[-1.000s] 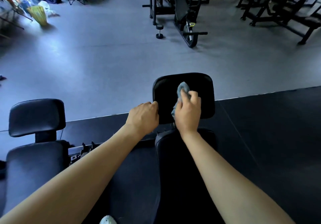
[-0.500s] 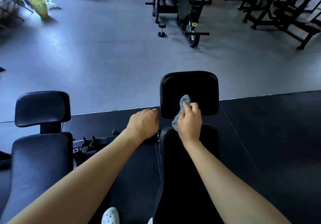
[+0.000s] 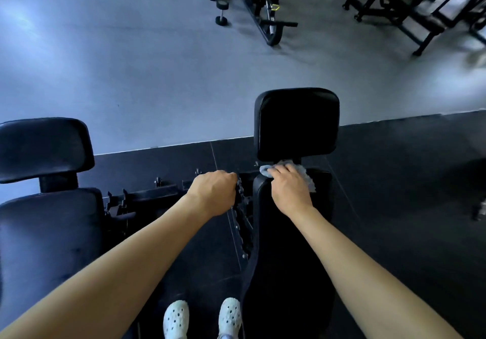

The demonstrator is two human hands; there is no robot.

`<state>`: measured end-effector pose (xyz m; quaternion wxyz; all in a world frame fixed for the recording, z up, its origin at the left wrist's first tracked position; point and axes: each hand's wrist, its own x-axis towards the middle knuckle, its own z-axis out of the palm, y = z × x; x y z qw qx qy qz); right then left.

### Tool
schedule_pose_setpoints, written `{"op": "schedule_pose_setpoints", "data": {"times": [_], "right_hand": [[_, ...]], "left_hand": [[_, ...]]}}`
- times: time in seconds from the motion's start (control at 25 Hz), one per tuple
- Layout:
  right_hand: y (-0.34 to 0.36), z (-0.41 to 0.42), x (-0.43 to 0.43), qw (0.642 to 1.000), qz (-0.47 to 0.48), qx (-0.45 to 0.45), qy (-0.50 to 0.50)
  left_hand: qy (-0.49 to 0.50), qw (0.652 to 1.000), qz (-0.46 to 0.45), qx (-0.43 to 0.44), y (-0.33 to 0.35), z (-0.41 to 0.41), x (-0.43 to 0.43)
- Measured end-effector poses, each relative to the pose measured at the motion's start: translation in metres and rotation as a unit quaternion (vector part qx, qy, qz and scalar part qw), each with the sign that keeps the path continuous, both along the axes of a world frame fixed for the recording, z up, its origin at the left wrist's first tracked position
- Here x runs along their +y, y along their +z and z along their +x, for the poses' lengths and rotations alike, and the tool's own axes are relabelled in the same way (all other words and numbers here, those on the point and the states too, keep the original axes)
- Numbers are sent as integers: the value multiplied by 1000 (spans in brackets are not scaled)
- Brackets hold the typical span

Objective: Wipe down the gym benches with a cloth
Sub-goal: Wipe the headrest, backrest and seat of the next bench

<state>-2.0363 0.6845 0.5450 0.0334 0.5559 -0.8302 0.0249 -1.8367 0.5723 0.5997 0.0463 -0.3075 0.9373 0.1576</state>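
Grey smooth flooring (image 3: 131, 75) covers the far half of the gym; a dark rubber mat (image 3: 394, 180) with tile seams lies under the two benches in the foreground. Black steel machines (image 3: 263, 9) stand well apart at the back.

**Task status.** The right hand (image 3: 290, 188) holds the cloth (image 3: 305, 172) against the far end of the long pad (image 3: 289, 259), just below the small upright pad (image 3: 297, 125). Its fingers are bent over the cloth and press it down. The left hand (image 3: 213, 192) is curled beside the toothed metal bracket (image 3: 242, 207); whether it grips the bracket cannot be told. No damp trace shows on either pad, so the wiped area cannot be confirmed. By judgement, the length of the long pad is yet to be covered, and the second bench (image 3: 47, 233) at the left looks untouched.

**Materials.**
- Pads: black padded vinyl, faint sheen, rounded corners, piped edges.
- Cloth: pale grey-blue, soft, crumpled, with a frayed-looking edge.
- Bracket: dark metal, notched, with bolts.
- Shoes (image 3: 176, 317): pale, perforated clogs, between the benches.
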Motion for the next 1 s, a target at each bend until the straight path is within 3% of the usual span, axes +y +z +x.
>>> {"op": "schedule_pose_setpoints", "data": {"times": [0.12,0.24,0.36,0.44,0.6,0.68,0.92,1.0], "right_hand": [[-8,22,-17,999,27,-36,-21],[-6,47,-26,992,105,-52,39],[-1,60,-8,960,212,18,183],[4,46,-9,956,202,52,208],[7,24,-39,992,114,25,-58],[-3,38,-38,992,90,5,-89],[6,29,1,974,172,30,142],[13,4,-6,964,199,15,175]], "left_hand": [[6,999,39,15,-16,4,-11],[9,997,67,25,-31,4,-15],[-6,995,94,31,-43,9,-13],[-14,994,104,32,-49,13,-12],[-17,991,130,35,-55,17,-17],[-10,989,140,36,-57,19,-21],[6,985,164,43,-57,-4,-24],[-1,984,171,44,-53,-14,-17]]}}
